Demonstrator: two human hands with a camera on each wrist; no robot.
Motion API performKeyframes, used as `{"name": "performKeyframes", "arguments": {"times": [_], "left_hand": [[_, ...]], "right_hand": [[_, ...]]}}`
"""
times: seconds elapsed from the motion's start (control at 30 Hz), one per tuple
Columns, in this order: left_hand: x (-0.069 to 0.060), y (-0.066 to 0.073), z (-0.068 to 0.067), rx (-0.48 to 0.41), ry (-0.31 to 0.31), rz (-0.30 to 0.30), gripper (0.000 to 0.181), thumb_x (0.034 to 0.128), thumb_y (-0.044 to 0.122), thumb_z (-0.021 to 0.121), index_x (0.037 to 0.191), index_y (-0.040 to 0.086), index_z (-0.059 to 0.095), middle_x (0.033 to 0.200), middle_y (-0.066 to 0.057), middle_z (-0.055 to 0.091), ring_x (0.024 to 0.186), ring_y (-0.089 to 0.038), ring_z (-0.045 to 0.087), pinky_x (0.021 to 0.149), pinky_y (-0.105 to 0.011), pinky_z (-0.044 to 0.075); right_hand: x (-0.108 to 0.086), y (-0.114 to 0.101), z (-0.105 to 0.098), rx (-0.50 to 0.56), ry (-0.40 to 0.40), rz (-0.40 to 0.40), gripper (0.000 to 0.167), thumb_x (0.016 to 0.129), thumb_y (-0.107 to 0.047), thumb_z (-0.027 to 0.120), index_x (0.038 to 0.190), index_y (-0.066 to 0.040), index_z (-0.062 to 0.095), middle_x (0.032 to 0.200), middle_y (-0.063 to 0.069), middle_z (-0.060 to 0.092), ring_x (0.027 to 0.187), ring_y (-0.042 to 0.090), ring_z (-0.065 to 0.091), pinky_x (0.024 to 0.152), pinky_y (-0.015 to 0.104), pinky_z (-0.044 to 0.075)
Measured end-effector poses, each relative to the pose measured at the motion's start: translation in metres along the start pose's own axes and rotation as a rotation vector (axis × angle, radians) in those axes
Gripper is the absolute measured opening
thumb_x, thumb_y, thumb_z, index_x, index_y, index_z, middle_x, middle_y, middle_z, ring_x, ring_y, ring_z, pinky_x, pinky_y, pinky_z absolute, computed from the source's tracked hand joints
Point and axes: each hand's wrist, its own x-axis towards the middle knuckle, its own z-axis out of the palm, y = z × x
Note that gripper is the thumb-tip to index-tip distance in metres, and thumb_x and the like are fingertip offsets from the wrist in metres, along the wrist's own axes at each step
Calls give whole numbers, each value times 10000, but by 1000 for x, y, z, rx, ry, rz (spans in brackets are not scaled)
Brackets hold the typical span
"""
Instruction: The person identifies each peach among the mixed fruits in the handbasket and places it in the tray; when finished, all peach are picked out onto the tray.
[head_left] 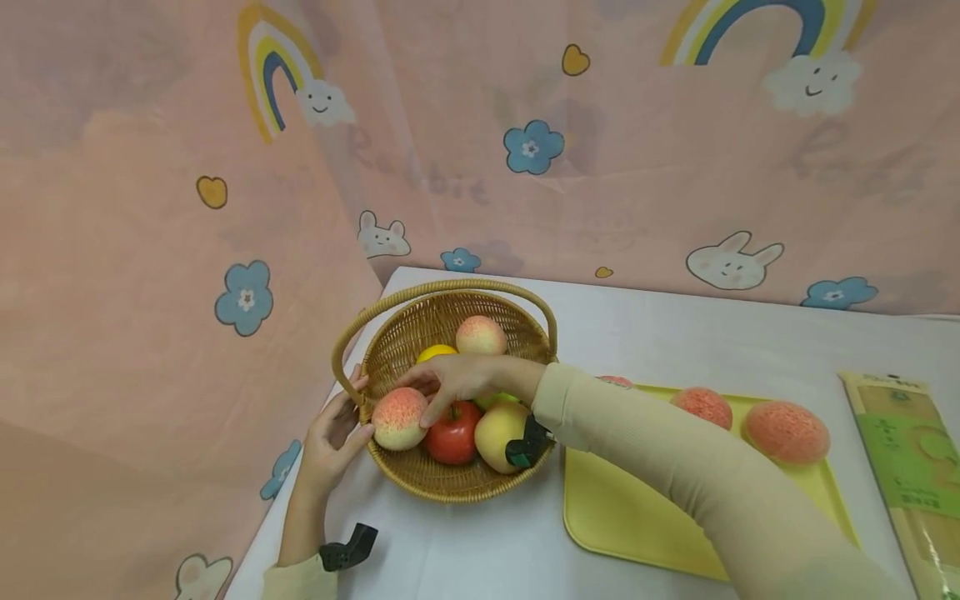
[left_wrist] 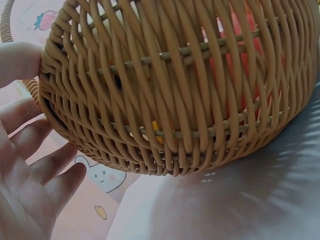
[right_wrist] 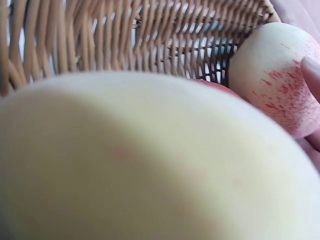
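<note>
Inside the left part of a round wicker basket (head_left: pixel 465 496), my right hand (head_left: pixel 465 379) grips a pink-and-cream peach (head_left: pixel 400 417) between thumb and fingers. In the right wrist view the peach (right_wrist: pixel 275 80) shows at the right, with fingertips on it. My left hand (head_left: pixel 326 446) holds the basket's left side by the handle's foot, thumb and fingers spread along the edge. A red apple (head_left: pixel 453 437), a pale yellow fruit (head_left: pixel 497 437), another peach (head_left: pixel 482 335) and a yellow fruit (head_left: pixel 435 352) lie in the basket. My right hand and forearm hide part of a green fruit (head_left: pixel 498 400).
Right of the basket, a yellow tray (head_left: pixel 637 517) carries peaches (head_left: pixel 787 432), partly behind my right sleeve. A green-and-tan package (head_left: pixel 907 467) lies at the far right. The basket's arched handle (head_left: pixel 450 286) rises over its far side. Patterned pink cloth (head_left: pixel 480 208) stands behind the white table.
</note>
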Motion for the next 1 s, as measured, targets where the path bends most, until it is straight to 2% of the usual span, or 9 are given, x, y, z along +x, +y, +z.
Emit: {"name": "performKeyframes", "arguments": {"times": [0.17,0.33,0.4,0.5,0.67,0.8,1.0], "left_hand": [[-1,2,0,1,-1,-5,573,811,-177,524,1361,-148,369,1539,-248,210,1400,-123,327,1074,-191,347],[0,3,1,1,2,-7,571,809,-181,528,1357,-150,372,1537,-254,211,1397,-125,332,1074,-193,350],[0,3,1,2,2,-10,569,811,-176,529,1358,-149,373,1537,-254,209,1395,-123,335,1073,-192,351],[0,3,1,3,-1,-16,568,815,-172,531,1359,-150,368,1539,-255,203,1396,-119,331,1072,-190,351],[0,2,0,-7,-2,-10,564,817,-180,528,1356,-160,363,1536,-263,201,1403,-121,320,1074,-188,348],[0,1,0,-15,-3,7,562,813,-186,529,1348,-180,356,1525,-286,203,1406,-137,319,1076,-198,347],[0,2,0,-22,-10,-15,575,810,-175,542,1355,-168,358,1540,-251,198,1412,-141,308,1082,-210,347]], "right_hand": [[2,-1,2,-43,13,4,705,782,-110,759,1411,-140,443,1341,-5,531,1247,149,469,1057,327,394],[2,0,3,-47,32,-9,648,760,-73,774,1339,-158,496,1300,-15,544,1259,194,480,1028,341,426],[1,-1,3,-53,38,-27,628,744,-71,788,1303,-158,515,1273,-11,549,1232,209,505,994,338,452],[1,-2,3,-96,50,-69,590,724,-97,811,1243,-156,537,1225,-23,555,1170,160,530,964,294,463],[3,-4,-1,-119,84,-172,439,752,-43,775,1141,-62,573,1152,43,594,1074,132,571,975,262,466],[4,-5,-4,-119,64,-194,455,779,-20,740,1198,-27,561,1202,76,587,1110,162,555,1020,296,443],[3,-2,0,-155,-20,-126,646,794,-119,749,1376,-128,469,1336,-10,536,1219,101,487,1018,257,406]]}}
